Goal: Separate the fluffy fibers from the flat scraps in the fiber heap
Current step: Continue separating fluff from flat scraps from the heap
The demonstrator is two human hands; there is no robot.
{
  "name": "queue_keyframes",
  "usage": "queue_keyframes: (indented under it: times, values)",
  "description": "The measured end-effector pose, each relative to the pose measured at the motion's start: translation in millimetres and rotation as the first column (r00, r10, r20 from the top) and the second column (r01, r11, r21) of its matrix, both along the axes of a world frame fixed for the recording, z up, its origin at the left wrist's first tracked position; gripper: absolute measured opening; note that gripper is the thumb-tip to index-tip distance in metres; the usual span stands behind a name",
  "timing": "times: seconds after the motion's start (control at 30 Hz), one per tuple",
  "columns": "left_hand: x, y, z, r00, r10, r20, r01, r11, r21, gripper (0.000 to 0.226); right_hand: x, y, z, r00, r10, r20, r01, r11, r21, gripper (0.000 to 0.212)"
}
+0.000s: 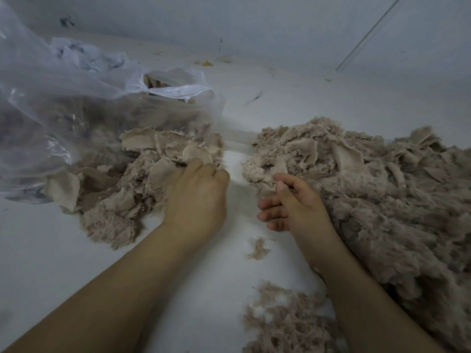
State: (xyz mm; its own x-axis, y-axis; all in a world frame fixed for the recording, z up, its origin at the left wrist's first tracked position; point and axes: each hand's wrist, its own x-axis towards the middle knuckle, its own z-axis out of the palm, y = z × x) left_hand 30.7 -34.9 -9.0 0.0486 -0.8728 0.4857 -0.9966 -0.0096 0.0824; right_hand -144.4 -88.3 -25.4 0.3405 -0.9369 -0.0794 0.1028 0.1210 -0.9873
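A pale white floor (63,250) is seen under dim, bluish light. Behind it, a plain grey wall (280,26) is met, crossed by a thin diagonal line (369,34).

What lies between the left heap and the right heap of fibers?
In the head view, a bare strip of white surface separates the left heap from the right heap; nothing lies there.

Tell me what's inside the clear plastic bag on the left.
Through the clear plastic bag show brownish fluffy fibers, with tan flat scraps at its open mouth. Crumpled plastic and glare hide the rest, so how full it is cannot be told.
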Motion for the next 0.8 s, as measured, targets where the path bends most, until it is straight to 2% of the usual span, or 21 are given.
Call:
queue_keyframes:
  times: [0.07, 0.13, 0.17, 0.23, 0.3, 0.4, 0.47, 0.53, 0.63, 0.7, 0.8]
  values:
    - [-18, -2, -1, 0.976, -0.135, -0.169, 0.128, 0.991, -0.047, 0.01, 1, 0, -1, 0.999, 0.025, -0.026, -0.025, 1.0, -0.005, 0.021]
    - [-34, -9, -1, 0.924, -0.226, -0.309, 0.215, 0.974, -0.071, 0.029, 2, 1, -1, 0.999, 0.035, -0.029, -0.035, 0.999, -0.005, 0.023]
    - [-38, -14, -1, 0.891, -0.238, -0.386, 0.241, 0.97, -0.041, 0.036, 2, 1, -1, 0.999, 0.032, -0.022, -0.032, 0.999, 0.004, 0.024]
    - [-39, -27, -2, 0.839, -0.227, -0.495, 0.284, 0.958, 0.041, 0.038, 2, 1, 0, 1.0, 0.027, -0.015, -0.027, 0.999, 0.023, 0.027]
    - [-38, -38, -6, 0.841, -0.218, -0.496, 0.314, 0.942, 0.12, 0.03, 2, 2, 0, 0.999, 0.03, -0.035, -0.029, 0.999, 0.023, 0.03]
    - [-35, -48, -12, 0.822, -0.148, -0.55, 0.246, 0.963, 0.109, 0.02, 1, 0, 0, 0.998, 0.018, -0.067, -0.017, 1.0, 0.022, 0.027]
    - [-34, -48, -15, 0.755, -0.126, -0.643, 0.215, 0.975, 0.062, 0.019, 1, -2, 1, 0.998, 0.001, -0.057, 0.002, 0.999, 0.051, 0.035]
    - [-32, -44, -17, 0.681, -0.176, -0.71, 0.255, 0.967, 0.005, 0.025, 1, -4, 1, 0.999, 0.001, -0.046, 0.003, 0.996, 0.084, 0.044]
    - [-29, -37, -17, 0.621, -0.259, -0.739, 0.322, 0.945, -0.061, 0.027, 1, -4, 2, 0.996, 0.01, -0.086, -0.002, 0.996, 0.087, 0.029]
    - [-26, -35, -18, 0.622, -0.266, -0.736, 0.324, 0.944, -0.068, 0.028, 1, -3, 2, 0.995, 0.001, -0.097, 0.008, 0.996, 0.087, 0.022]
    - [-27, -36, -19, 0.69, -0.252, -0.678, 0.301, 0.953, -0.048, 0.02, 1, -1, 5, 0.995, -0.038, -0.088, 0.044, 0.997, 0.069, 0.015]
